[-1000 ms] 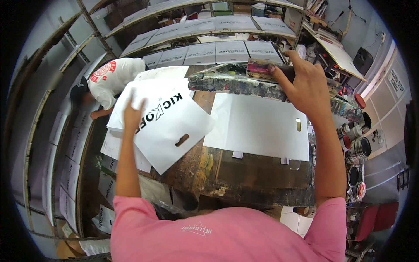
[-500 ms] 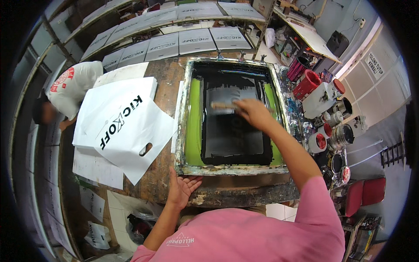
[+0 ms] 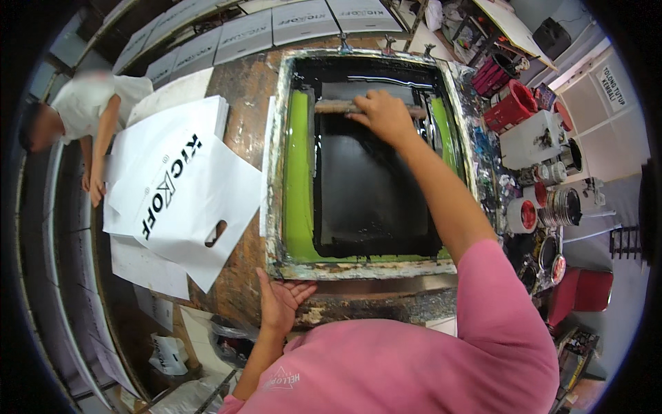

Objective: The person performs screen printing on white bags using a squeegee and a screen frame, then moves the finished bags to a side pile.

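My right hand (image 3: 387,119) is closed around the wooden handle of a squeegee (image 3: 332,107), which lies crosswise over the far part of a screen-printing frame (image 3: 358,270). Black ink (image 3: 372,200) covers the mesh in the middle, with a wet ridge beyond the squeegee. Green strips (image 3: 298,179) run along both sides of the mesh. At the frame's near left corner my left hand (image 3: 281,302) is palm up, fingers stretched out beneath the near edge; it appears to touch the rim from below.
White printed bags (image 3: 176,186) with cut-out handles lie stacked left of the frame on the worn wooden table (image 3: 241,90). A co-worker (image 3: 89,110) stands beyond them. Clamps (image 3: 388,47) line the frame's far edge. Ink tubs (image 3: 522,215) crowd the right; racks of printed bags (image 3: 245,34) stand behind.
My right hand has pushed the squeegee away from me, from mid-screen toward the far end. My left hand stays at the near edge. The view has shifted, and the co-worker has straightened somewhat.
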The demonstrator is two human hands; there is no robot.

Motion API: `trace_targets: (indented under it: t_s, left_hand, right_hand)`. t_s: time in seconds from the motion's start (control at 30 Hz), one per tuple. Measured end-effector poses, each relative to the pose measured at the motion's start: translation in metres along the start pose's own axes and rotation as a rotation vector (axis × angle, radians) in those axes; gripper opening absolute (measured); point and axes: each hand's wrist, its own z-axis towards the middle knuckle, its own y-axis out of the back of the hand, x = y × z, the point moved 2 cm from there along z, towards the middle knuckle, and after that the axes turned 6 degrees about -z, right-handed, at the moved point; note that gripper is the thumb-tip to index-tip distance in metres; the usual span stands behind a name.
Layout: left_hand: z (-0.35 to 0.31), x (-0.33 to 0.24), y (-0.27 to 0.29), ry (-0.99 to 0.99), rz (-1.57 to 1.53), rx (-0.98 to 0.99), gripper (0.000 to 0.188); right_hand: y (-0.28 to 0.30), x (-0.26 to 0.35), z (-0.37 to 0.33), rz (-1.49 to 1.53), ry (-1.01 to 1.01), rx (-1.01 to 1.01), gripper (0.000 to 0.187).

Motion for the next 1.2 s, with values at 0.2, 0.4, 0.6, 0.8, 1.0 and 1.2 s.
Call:
trace_targets:
  t_s: [0.2,0.4,0.6,0.8,1.0,1.2]
  left_hand:
    - [-0.003,-0.003,0.004,-0.047,-0.005,0.176,0.099]
    - [-0.005,0.000,0.001,-0.119,0.053,0.225,0.110]
    - [0.003,0.003,-0.002,-0.141,0.038,0.231,0.113]
    - [-0.037,-0.034,-0.015,-0.339,0.041,0.461,0.083]
    - [-0.038,-0.078,-0.059,-0.785,0.346,0.721,0.070]
    - [0.036,-0.023,-0.039,-1.073,1.899,-0.252,0.104]
  right_hand:
    - [0.072,0.090,-0.122,0.075,0.029,0.110,0.044]
    - [0.148,0.153,-0.214,0.196,0.004,0.284,0.045]
    - [0.169,0.148,-0.192,0.170,-0.017,0.292,0.042]
    - [0.230,0.171,-0.196,-0.041,0.006,-0.001,0.036]
    - [0.300,0.146,-0.114,-0.101,-0.046,-0.351,0.029]
    - [0.335,0.121,-0.063,-0.069,-0.045,-0.418,0.033]
